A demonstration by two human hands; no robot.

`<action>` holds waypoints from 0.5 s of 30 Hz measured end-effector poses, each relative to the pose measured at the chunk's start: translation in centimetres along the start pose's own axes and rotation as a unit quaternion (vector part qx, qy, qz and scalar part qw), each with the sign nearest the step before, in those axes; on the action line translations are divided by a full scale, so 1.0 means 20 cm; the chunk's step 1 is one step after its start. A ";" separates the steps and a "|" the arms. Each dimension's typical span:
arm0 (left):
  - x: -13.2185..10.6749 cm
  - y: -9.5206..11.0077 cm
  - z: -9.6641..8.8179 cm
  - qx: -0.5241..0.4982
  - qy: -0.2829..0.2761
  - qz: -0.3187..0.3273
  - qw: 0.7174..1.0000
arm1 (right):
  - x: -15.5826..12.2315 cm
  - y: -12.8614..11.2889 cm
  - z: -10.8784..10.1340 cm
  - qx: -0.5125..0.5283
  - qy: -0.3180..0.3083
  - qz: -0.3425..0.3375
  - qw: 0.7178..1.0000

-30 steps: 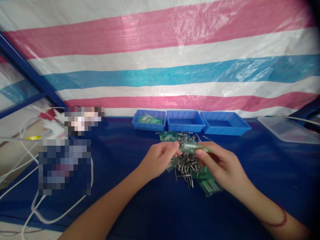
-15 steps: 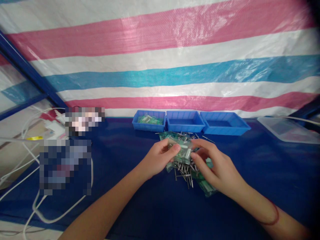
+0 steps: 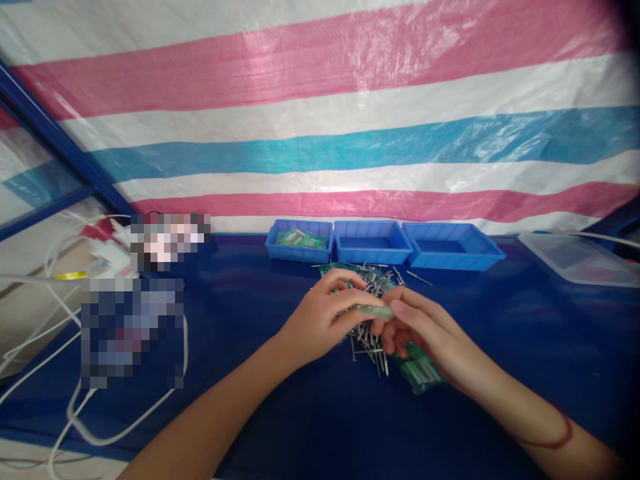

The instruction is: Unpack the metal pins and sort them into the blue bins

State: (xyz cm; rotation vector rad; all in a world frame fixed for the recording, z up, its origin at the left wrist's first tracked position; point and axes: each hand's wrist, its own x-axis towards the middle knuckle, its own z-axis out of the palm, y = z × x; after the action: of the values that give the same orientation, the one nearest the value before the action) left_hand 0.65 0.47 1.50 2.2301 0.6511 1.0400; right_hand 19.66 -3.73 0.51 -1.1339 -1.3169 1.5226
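Observation:
Between both hands is a small greenish clear plastic bag [image 3: 373, 311], seen nearly edge-on. My left hand [image 3: 330, 310] pinches its left end between thumb and fingers. The right end is gripped by my right hand [image 3: 417, 320], thumb on top and fingers curled beneath. Below and behind the hands lies a loose heap of metal rivets [image 3: 367, 340], partly hidden by the fingers. Another green-tinted bag of metal pieces [image 3: 420, 370] rests on the table under my right hand. More green bags show at the back of the heap.
Three blue bins stand in a row behind: the left bin [image 3: 299, 255] holds several green bags, beside a middle bin [image 3: 373, 253] and a right bin [image 3: 455, 257]. A clear plastic lid or tray [image 3: 575, 263] lies far right. White cables [image 3: 100, 440] and blurred-out items occupy the left.
The bag has turned from facing me to nearly edge-on. My right hand has closed onto its right end, and my left hand has rolled over with its knuckles up.

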 end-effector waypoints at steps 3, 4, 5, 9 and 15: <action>-0.01 -0.01 0.00 0.012 -0.032 -0.003 0.999 | 0.00 0.00 0.00 0.053 0.013 -0.009 0.998; -0.01 -0.01 0.00 0.009 -0.042 -0.016 0.999 | 0.00 0.00 0.00 0.060 0.020 -0.021 0.998; -0.01 -0.01 0.00 0.004 -0.045 -0.031 0.998 | 0.00 0.01 0.00 0.062 0.027 -0.035 0.997; -0.01 -0.01 0.00 -0.064 -0.027 -0.120 0.990 | 0.01 0.02 -0.01 0.045 0.064 -0.082 0.994; -0.01 -0.01 0.03 -0.148 -0.032 -0.221 0.963 | 0.02 0.03 0.00 0.009 0.078 -0.112 0.991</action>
State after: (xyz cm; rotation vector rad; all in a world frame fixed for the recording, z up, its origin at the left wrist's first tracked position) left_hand 1.06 0.23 0.97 1.7450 0.8556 0.7748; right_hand 19.60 -3.41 -0.17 -1.0333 -1.2754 1.2558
